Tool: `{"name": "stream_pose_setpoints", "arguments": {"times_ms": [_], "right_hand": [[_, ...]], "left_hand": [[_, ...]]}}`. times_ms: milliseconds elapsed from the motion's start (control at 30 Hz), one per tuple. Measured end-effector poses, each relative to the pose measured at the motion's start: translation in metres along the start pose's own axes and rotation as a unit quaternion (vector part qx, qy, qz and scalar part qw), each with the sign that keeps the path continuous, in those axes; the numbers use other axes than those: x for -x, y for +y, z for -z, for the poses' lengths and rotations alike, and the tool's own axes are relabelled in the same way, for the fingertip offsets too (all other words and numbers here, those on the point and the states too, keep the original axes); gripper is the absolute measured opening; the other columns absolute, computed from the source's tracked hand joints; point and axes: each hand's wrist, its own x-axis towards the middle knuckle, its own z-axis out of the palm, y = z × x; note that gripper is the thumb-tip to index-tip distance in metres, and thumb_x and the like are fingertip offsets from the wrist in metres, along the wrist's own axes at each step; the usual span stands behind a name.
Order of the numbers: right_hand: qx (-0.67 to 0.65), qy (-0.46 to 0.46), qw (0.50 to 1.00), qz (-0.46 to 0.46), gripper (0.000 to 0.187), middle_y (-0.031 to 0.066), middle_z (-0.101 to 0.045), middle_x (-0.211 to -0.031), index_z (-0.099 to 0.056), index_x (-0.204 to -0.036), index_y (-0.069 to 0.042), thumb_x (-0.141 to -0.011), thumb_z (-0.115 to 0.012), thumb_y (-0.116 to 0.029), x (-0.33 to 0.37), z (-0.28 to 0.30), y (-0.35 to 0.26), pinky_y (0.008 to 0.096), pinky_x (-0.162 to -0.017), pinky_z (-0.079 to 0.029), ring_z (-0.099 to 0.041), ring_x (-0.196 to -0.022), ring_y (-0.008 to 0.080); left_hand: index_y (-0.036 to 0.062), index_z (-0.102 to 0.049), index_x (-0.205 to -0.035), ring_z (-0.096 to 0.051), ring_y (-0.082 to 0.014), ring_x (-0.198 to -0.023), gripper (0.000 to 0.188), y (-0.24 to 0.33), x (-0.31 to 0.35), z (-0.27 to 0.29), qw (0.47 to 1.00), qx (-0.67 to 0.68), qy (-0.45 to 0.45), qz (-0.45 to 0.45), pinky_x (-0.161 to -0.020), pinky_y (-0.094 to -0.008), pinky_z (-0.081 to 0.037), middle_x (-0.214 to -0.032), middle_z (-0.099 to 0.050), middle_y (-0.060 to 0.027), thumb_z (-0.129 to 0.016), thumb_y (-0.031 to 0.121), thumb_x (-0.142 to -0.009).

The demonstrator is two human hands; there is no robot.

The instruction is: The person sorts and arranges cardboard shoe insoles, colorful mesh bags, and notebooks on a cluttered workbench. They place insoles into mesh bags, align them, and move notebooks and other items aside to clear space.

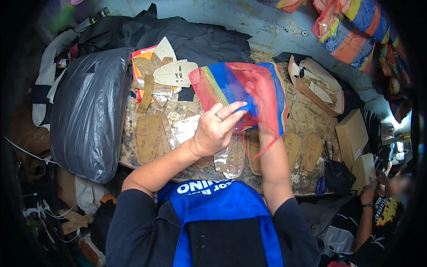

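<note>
A striped mesh bag in red, blue and yellow hangs over the middle of the worktable. Between thumb and fingertips, my left hand pinches a gathered blue part of it; a ring is on one finger. My right hand reaches up inside the bag and shows through the red mesh. The netting veils its fingers, so whether they grip anything is unclear. Below the bag, flat brown pattern pieces lie in a row along the table's near side, some partly covered by my forearms.
A bulky black plastic bag stands at the left. Pale templates lie beyond my left hand, before black sheet material. At right are an open box of cut pieces and cardboard boxes. Another person's arm is at lower right.
</note>
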Motion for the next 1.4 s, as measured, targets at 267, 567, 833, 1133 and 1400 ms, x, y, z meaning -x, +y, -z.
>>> {"name": "stream_pose_setpoints", "arguments": {"times_ms": [267,567,833,1133,1400], "right_hand": [[0.073,-0.059,0.989,-0.111,0.021,0.0017,-0.055,-0.060,-0.057,-0.097,-0.004,-0.088,-0.047,-0.020,-0.001,0.009,0.013,0.0174,-0.035,-0.033,-0.044,-0.040,0.0065],[0.387,-0.266,0.880,-0.071,0.018,0.0019,-0.054,-0.074,-0.052,-0.097,-0.004,-0.089,-0.049,-0.019,0.058,0.023,0.008,0.0244,-0.049,-0.041,-0.049,-0.054,0.0082],[0.253,-0.227,0.893,-0.294,0.031,0.0059,-0.057,-0.067,-0.052,-0.102,-0.003,-0.086,-0.054,-0.030,0.045,0.033,-0.014,0.0213,-0.032,-0.031,-0.039,-0.038,0.0065],[0.005,-0.466,0.851,-0.243,0.086,0.0034,-0.049,-0.064,-0.044,-0.111,0.008,-0.059,-0.073,-0.053,0.069,0.026,-0.025,0.0125,-0.030,-0.023,-0.031,-0.036,-0.0004],[-0.284,-0.578,0.752,-0.142,0.100,0.0007,-0.038,-0.065,-0.036,-0.119,-0.002,-0.051,-0.063,-0.071,0.068,-0.008,-0.009,0.0170,-0.036,-0.031,-0.034,-0.042,0.0040]], "left_hand": [[-0.0011,-0.046,-0.118,-0.052,-0.0307,-0.081,0.064,-0.036,-0.009,0.002,0.991,-0.077,-0.110,0.027,-0.074,-0.0353,-0.046,-0.126,-0.045,-0.0128,-0.054,-0.008,-0.054],[0.0020,-0.038,-0.127,-0.045,-0.0340,-0.113,0.070,-0.068,-0.002,0.002,0.976,-0.033,-0.192,0.102,-0.089,-0.0374,-0.042,-0.135,-0.036,-0.0136,-0.049,-0.009,-0.059],[0.0022,-0.044,-0.121,-0.054,-0.0325,-0.096,0.064,-0.071,-0.028,0.003,0.989,-0.066,-0.132,0.006,-0.079,-0.0361,-0.047,-0.129,-0.043,-0.0122,-0.053,-0.009,-0.058],[0.0058,-0.052,-0.114,-0.056,-0.0308,-0.097,0.059,-0.068,-0.019,-0.014,0.997,-0.048,-0.062,0.016,-0.082,-0.0355,-0.047,-0.109,-0.056,-0.0143,-0.059,-0.006,-0.057],[0.0056,-0.047,-0.119,-0.054,-0.0283,-0.098,0.062,-0.082,-0.020,-0.010,0.999,0.016,-0.030,0.014,-0.084,-0.0370,-0.043,-0.108,-0.056,-0.0124,-0.060,0.000,-0.059]]}}
